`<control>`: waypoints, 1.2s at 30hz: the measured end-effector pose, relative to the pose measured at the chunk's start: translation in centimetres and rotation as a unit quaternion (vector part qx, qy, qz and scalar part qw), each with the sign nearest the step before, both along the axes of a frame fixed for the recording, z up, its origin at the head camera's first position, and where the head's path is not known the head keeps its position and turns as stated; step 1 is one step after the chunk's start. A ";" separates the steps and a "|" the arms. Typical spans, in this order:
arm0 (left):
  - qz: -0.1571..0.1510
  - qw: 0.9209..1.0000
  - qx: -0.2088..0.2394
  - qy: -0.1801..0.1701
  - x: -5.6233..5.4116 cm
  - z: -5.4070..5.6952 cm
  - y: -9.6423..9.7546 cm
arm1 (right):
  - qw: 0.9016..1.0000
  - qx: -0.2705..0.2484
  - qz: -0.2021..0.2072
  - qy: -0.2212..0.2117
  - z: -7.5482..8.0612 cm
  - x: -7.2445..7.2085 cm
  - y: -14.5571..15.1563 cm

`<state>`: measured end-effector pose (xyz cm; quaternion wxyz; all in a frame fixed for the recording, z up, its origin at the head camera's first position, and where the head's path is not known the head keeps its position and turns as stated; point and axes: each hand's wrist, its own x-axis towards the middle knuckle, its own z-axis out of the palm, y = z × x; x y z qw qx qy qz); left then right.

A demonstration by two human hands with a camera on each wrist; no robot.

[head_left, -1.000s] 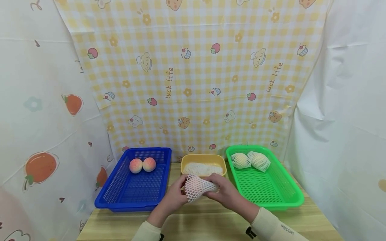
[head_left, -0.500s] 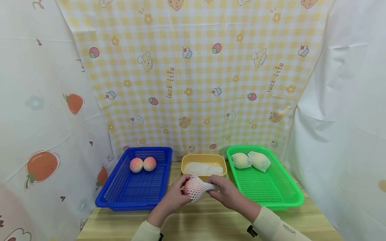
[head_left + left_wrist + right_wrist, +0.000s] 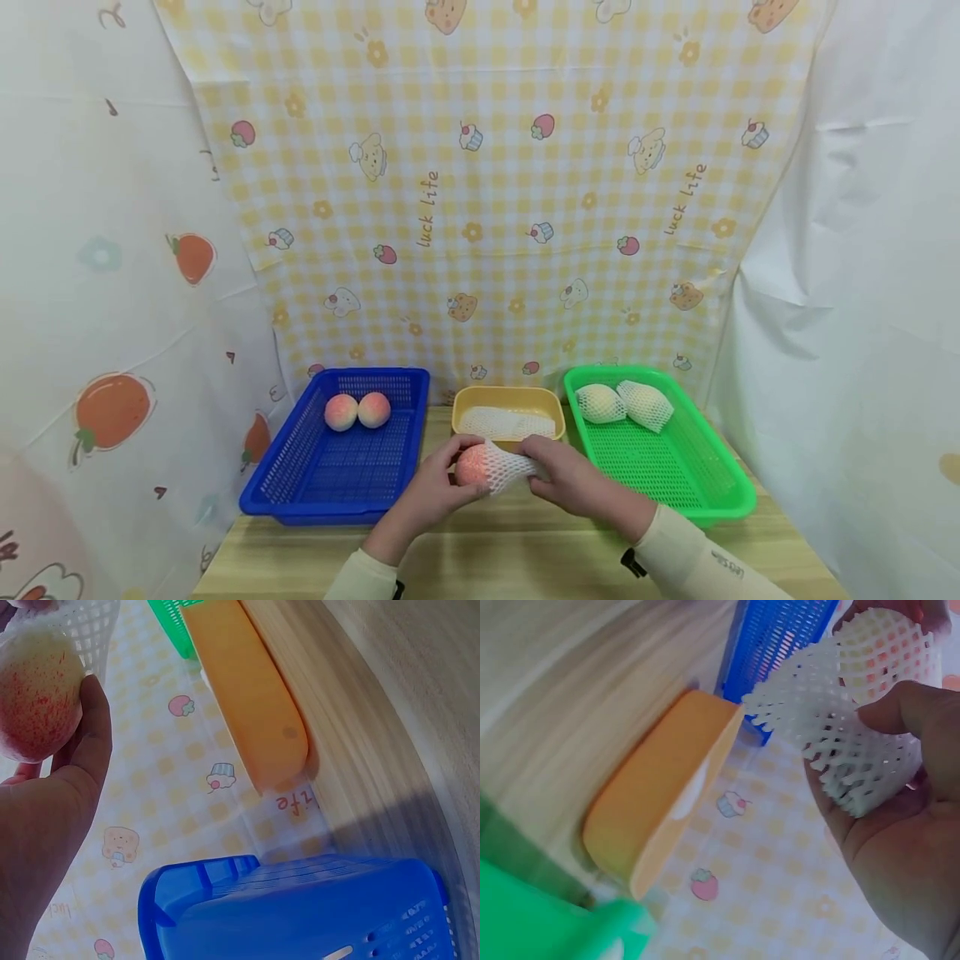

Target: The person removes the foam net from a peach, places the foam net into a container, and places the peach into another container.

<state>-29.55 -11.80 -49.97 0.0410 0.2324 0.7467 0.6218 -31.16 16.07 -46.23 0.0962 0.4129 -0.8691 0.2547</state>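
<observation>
In the head view my left hand (image 3: pixel 440 483) grips a pink peach (image 3: pixel 472 466) at its left side. A white foam fruit net (image 3: pixel 504 468) covers the peach's right part and tapers off toward my right hand (image 3: pixel 564 475), which pinches its narrow end. The left wrist view shows the fingers curled round the peach (image 3: pixel 39 694), its near side bare and red-speckled. Seen from the right wrist, the thumb presses on the foam net (image 3: pixel 840 712), and the peach shows through its mesh.
A blue basket (image 3: pixel 330 508) with two bare peaches (image 3: pixel 357 412) stands at left. Behind the hands, a yellow tray (image 3: pixel 508 393) holds more flat foam nets (image 3: pixel 502 422). On the right, a green basket (image 3: pixel 731 500) contains two netted fruits (image 3: pixel 624 403). A patterned cloth (image 3: pixel 487 183) hangs behind.
The foam net has slid rightward off the peach's left side, baring more of it. My right hand has shifted slightly right with the net's end; the left hand keeps the peach in place.
</observation>
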 end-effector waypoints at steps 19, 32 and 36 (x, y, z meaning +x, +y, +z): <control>0.016 1.000 -0.003 0.010 0.4 0.1 -0.4 | 0.980 0.169 -0.106 -0.027 5.7 -12.1 0.2; 0.017 1.000 -0.005 0.018 0.1 0.2 -0.6 | 0.963 0.178 -0.200 -0.019 3.6 -17.4 -2.2; 0.014 1.000 -0.001 0.017 0.1 0.5 -0.6 | 0.962 0.169 -0.215 -0.024 2.8 -18.0 -2.5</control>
